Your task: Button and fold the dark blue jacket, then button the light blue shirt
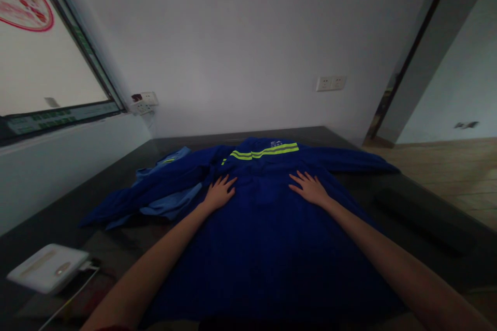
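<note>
A dark blue work jacket (267, 248) with yellow-green reflective stripes across the chest lies spread out on the dark table (423, 201). Its sleeves reach out to both sides. My left hand (219, 192) rests flat on the jacket's left side, fingers spread. On the right side my right hand (309, 189) lies flat too, its fingers apart. Under and beside the left sleeve is a crumpled lighter blue garment (171, 202), partly hidden by it.
At the lower left sits a white box-shaped device (50, 266) with a white cable. A long black object (423, 222) lies at the table's right. The wall behind has a socket pair (331, 83) and plugged-in sockets (144, 102). A window (46, 51) is at left.
</note>
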`<state>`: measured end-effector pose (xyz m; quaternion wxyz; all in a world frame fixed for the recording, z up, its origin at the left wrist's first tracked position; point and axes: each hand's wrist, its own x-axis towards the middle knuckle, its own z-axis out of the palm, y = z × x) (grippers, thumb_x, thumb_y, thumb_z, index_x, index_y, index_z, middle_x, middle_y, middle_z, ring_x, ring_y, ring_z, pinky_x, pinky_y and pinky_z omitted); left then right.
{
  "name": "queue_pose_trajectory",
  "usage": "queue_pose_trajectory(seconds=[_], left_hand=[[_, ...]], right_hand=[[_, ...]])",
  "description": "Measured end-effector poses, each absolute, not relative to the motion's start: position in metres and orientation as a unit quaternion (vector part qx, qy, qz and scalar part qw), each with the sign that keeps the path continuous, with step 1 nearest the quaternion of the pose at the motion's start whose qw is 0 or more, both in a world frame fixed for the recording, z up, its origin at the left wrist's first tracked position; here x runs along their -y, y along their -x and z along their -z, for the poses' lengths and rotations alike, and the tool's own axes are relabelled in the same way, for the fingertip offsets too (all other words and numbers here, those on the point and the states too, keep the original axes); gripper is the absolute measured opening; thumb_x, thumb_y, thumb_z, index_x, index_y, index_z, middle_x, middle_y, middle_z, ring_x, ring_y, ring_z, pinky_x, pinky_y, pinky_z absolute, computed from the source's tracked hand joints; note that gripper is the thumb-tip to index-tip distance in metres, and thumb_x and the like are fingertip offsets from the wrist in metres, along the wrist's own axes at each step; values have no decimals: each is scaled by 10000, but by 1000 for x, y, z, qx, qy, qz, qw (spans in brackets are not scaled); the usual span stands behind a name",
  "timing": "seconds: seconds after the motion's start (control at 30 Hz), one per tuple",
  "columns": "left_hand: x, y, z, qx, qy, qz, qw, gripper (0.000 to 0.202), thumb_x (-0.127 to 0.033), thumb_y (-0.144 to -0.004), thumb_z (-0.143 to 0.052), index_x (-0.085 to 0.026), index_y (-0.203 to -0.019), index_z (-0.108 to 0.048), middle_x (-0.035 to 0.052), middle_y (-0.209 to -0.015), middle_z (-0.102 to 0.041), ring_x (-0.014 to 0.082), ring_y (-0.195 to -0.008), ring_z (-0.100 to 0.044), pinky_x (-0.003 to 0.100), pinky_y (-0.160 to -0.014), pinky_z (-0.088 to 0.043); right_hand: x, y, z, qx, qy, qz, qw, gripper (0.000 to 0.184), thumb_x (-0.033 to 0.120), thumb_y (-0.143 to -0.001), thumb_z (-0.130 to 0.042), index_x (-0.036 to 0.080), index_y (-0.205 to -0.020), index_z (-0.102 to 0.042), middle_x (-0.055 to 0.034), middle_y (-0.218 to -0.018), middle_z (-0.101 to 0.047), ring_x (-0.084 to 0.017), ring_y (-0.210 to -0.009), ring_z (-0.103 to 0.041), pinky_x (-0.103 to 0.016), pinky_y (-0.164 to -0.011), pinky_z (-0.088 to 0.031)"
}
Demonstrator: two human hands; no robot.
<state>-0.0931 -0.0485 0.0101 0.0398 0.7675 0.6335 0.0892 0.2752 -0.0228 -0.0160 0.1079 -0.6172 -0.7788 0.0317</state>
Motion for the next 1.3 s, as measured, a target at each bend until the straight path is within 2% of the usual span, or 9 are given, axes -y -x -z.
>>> queue_pose_trajectory(seconds=[0.27, 0.53, 0.67, 0.77, 0.9, 1.0, 1.1, 1.2, 1.3], left_hand=[[2, 104, -5, -620, -782, -52, 30, 517, -489, -926, -290, -368, -1426, -338, 55, -1516, -321, 321, -1334, -363, 551, -1031, -312], [-16, 106, -6, -616, -783, -77, 39, 491, -469, -928, -325, -364, -1404, -381, 48, -1496, -358, 321, -1333, -361, 533, -1039, -308], [-4, 95, -7, -638, -761, -121, 5, 424, -360, -922, -405, -267, -1325, -500, 95, -1410, -470, 281, -1278, -433, 478, -1040, -327], [11, 79, -13, -639, -751, -167, -11, 386, -198, -861, -491, -240, -1237, -567, 89, -1311, -559, 246, -1208, -495, 428, -1026, -348], [29, 48, -23, -590, -774, -224, 49, 357, -155, -784, -572, -223, -1129, -636, 73, -1197, -623, 227, -1106, -558, 347, -954, -411], [33, 26, -22, -596, -755, -239, 136, 248, -143, -783, -572, -180, -999, -687, 72, -1043, -684, 193, -976, -618, 273, -867, -451], [30, 12, -15, -623, -725, -244, 165, 219, -118, -790, -549, -156, -950, -693, 68, -918, -711, 176, -844, -648, 249, -762, -477], [29, 8, -7, -638, -709, -262, 150, 257, -92, -810, -495, -158, -970, -685, 75, -960, -703, 177, -881, -641, 257, -783, -474], [33, 9, -4, -634, -710, -276, 133, 294, -91, -841, -444, -183, -995, -677, 69, -1056, -670, 169, -980, -611, 260, -861, -446]], right_hand=[[-6, -268, 8, 774, 629, -33, 72, 647, 674, -889, -261, 346, -1443, -331, -50, -1544, -239, -337, -1403, -201, -574, -1096, -170], [-28, -262, 1, 774, 626, -34, 86, 580, 609, -916, -315, 330, -1421, -379, -45, -1527, -290, -297, -1392, -244, -528, -1107, -176], [-19, -252, -8, 765, 636, -33, 94, 533, 528, -933, -372, 279, -1402, -418, -94, -1501, -338, -319, -1371, -280, -562, -1074, -213], [-9, -235, -26, 742, 663, -25, 94, 418, 383, -906, -499, 212, -1283, -555, -163, -1370, -496, -366, -1252, -437, -614, -985, -293], [6, -198, -57, 759, 640, -3, 122, 281, 239, -838, -585, 204, -1111, -643, -138, -1165, -631, -305, -1093, -563, -457, -899, -404], [21, -166, -66, 790, 583, -42, 185, 214, 254, -834, -580, 250, -1039, -642, -64, -1056, -668, -235, -995, -602, -322, -775, -433], [36, -140, -57, 799, 551, -133, 199, 180, 300, -815, -598, 239, -983, -623, -32, -910, -673, -196, -854, -619, -276, -679, -415], [45, -129, -42, 785, 568, -150, 198, 244, 330, -813, -585, 204, -1022, -578, -68, -970, -643, -205, -900, -595, -280, -689, -410], [47, -129, -32, 776, 585, -137, 191, 270, 253, -783, -570, 195, -1046, -547, -91, -1060, -612, -223, -1000, -558, -296, -754, -409]])
